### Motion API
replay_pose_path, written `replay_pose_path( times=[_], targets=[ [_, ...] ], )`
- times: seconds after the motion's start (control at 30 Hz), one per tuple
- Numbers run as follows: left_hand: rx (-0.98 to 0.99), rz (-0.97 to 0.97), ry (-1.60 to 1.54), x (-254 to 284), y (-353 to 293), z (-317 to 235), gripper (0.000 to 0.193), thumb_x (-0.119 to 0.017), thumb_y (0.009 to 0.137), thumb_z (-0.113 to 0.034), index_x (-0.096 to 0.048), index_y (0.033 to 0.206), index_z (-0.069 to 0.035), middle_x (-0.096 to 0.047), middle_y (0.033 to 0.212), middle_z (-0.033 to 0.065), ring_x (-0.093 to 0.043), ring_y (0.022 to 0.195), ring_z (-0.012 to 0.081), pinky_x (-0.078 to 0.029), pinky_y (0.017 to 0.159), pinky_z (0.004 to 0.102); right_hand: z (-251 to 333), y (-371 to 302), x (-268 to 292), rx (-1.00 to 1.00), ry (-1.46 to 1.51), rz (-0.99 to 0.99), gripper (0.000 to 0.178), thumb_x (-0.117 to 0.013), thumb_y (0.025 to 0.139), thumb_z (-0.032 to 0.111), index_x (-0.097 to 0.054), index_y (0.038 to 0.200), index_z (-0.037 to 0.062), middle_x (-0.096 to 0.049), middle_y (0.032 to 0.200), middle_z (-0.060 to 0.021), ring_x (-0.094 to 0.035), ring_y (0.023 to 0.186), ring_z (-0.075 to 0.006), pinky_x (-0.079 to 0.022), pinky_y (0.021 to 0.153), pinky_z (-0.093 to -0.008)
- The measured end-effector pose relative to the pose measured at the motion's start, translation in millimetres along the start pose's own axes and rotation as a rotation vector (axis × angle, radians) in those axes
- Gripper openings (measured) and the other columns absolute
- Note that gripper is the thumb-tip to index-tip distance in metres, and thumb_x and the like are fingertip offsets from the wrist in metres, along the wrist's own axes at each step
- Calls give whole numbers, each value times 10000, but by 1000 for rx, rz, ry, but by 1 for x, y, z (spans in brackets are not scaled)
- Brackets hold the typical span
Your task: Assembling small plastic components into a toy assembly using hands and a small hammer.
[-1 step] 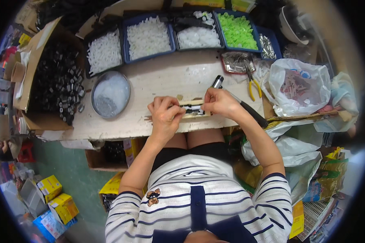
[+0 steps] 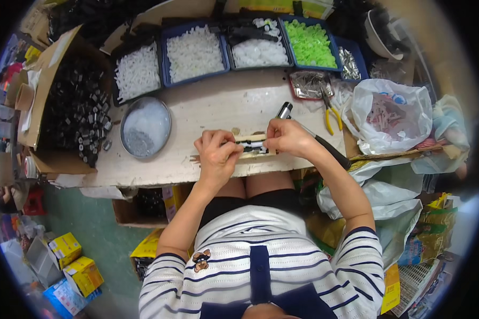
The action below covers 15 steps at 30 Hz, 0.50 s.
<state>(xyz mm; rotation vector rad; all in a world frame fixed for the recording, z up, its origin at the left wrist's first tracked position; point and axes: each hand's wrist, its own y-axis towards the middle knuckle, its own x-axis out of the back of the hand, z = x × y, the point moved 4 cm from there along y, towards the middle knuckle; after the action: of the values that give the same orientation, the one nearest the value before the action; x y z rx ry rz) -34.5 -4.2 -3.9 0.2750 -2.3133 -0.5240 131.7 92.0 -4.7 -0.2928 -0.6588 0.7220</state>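
Observation:
Close to the bench's front edge, my left hand [image 2: 217,153] is closed, thumb and fingers pinched at the left end of a small black-and-white part [image 2: 254,144]. From the other side, my right hand [image 2: 288,136] pinches the right end of that part. Both hands' fingertips cover its ends, so its exact kind cannot be told. It lies between pale wooden strips [image 2: 258,136] on the bench. Just behind my right hand, a black-and-silver tool with a long handle [image 2: 332,150] lies slantwise, partly hidden by my wrist.
Trays of white pieces [image 2: 195,50] and green pieces [image 2: 313,43] line the bench's back. A round metal dish [image 2: 167,130] and a carton of black parts [image 2: 50,95] stand left. Yellow-handled pliers [image 2: 332,118] and a white plastic bag [image 2: 359,125] lie right.

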Motion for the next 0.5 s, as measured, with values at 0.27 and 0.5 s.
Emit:
replay_pose_path(
  times=[0.27,0.5],
  targets=[
    [-1,-3,-14,2,0,0,113,-698,633,-61,-658,722,-119,-565,834,0,-472,858,202,-275,783,347,56,71,77,509,-469,-600,174,-630,749,123,-615,909,58,-601,810,-85,-567,712,-233,-443,635,-341],
    [34,22,-26,-2,0,1,91,-692,618,-54,-636,676,-97,-558,843,-1,-467,900,210,-275,787,370,86,147,99,460,-1090,-771,355,-665,732,203,-597,1078,160,-540,1067,-19,-469,1054,-234,-356,800,-464]
  ],
)
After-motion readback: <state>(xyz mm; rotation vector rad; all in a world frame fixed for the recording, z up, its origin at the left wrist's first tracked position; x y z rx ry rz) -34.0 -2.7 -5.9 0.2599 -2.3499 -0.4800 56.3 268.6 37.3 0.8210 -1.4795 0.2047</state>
